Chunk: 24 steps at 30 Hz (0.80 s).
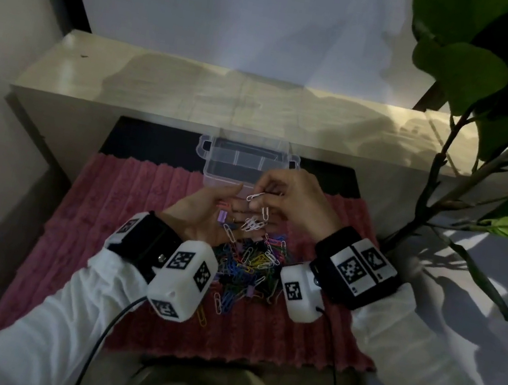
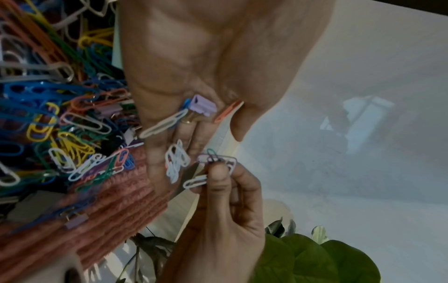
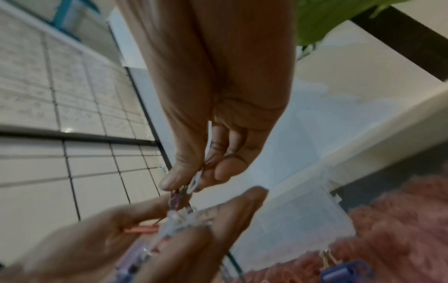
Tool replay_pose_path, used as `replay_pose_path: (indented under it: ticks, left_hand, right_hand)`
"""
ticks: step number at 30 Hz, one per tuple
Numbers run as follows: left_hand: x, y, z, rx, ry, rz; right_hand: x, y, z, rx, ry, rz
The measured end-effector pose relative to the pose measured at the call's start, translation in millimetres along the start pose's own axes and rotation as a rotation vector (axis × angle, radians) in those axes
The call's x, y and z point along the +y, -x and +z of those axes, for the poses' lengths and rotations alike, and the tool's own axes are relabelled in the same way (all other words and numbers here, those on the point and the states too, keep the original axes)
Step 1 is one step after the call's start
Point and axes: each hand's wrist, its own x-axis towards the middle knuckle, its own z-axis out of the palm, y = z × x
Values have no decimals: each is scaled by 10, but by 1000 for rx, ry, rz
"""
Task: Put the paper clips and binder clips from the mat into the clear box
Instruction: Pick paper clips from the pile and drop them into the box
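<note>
My left hand [image 1: 230, 208] lies palm up over the pink mat [image 1: 115, 220], fingers fairly straight. On it rest a purple binder clip [image 2: 203, 106], a tangle of white paper clips [image 2: 175, 162] and an orange clip [image 2: 227, 113]. My right hand [image 1: 258, 198] hovers just above those fingers, its thumb and forefinger pinching a few linked paper clips [image 2: 215, 159], white and purple. The clear box [image 1: 244, 161] stands open just beyond both hands at the mat's far edge. A large heap of coloured clips [image 1: 248, 264] lies on the mat between my wrists.
A low pale ledge [image 1: 162, 88] runs behind the box. A leafy plant [image 1: 483, 79] rises at the right, with stems close to the mat's right edge. A blue binder clip [image 3: 344, 271] lies on the mat. A tiled wall stands at the left.
</note>
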Motion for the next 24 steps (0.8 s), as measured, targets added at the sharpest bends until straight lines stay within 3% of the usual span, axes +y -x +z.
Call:
replay_pose_path:
  ticks: [4,6,9,13,18,24]
  left_hand:
    - [26,-12,5,6,-14,-12]
    - [31,-14,-7,1,-19,-11]
    - [42,5,-60,5,-53,-6]
    - [80,59,-121,28,-25,-11]
    - [158,92,-93,72,-13,1]
    - [263,74,-98,106,-40,31]
  right_hand:
    - [77,-56,-32,39,-127,65]
    - [146,-98,-56,83,-302,121]
    - [267,-200,-108,180,-502,200]
    - [330,-446,-205,312,-591,246]
    - [251,-763,-279,302,-261,206]
    - [73,-943,-210,94,161,212]
